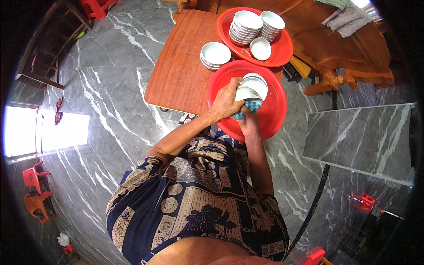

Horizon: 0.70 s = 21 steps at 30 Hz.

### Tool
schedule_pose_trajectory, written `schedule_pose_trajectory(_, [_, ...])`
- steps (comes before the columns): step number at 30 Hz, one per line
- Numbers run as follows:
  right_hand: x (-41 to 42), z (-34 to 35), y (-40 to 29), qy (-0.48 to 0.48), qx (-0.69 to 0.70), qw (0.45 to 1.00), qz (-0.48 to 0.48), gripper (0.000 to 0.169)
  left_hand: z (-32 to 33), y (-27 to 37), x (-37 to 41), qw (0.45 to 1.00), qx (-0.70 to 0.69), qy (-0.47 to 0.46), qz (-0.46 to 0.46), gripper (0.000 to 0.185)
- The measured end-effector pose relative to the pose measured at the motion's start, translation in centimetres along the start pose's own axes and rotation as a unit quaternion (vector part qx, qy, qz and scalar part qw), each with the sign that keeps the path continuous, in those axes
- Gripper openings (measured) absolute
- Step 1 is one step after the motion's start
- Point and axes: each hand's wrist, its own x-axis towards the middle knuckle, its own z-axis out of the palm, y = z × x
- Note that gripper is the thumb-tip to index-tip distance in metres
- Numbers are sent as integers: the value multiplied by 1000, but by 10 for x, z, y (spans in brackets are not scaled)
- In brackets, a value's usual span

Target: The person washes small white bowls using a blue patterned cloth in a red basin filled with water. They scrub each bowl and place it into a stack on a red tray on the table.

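A white bowl [245,94] is tilted on its side in my left hand [227,100], over the near red plastic basin [219,79]. My right hand [249,122] grips a blue and white checked cloth [253,106] against the bowl's opening. Part of the cloth is hidden by my fingers. Beyond my hands, more white bowls [257,84] lie inside the same basin. Behind it, a second red basin [281,54] holds two tall stacks of white bowls [245,25] and a single small bowl [260,49].
A short stack of white bowls [216,54] stands on the wooden table [180,66], left of the basins. A carved wooden bench [318,43] with grey cloths [347,21] is behind. Sandals [58,112] lie on the marbled floor [112,96]. Red chairs [33,177] stand far left.
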Motion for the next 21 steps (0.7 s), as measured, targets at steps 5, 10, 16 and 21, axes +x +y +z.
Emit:
schedule_pose_trajectory(5, [-8, 10, -6, 183, -257, 943, -109, 48, -8, 4, 1, 998, 30, -55, 8, 60])
schedule_pose_trajectory(10, [-11, 24, -25, 168, -551, 774, -261, 37, -10, 3, 0, 992, 67, -98, 46, 62])
schedule_pose_trajectory(16, [-18, 57, -46, 66, -756, 575, -306, 44, -7, -1, -3, 983, 109, -121, 82, 63])
schedule_pose_trajectory(21, [-16, 76, -57, -33, -782, 524, -335, 45, -9, -2, -6, 984, 112, -123, 64, 62])
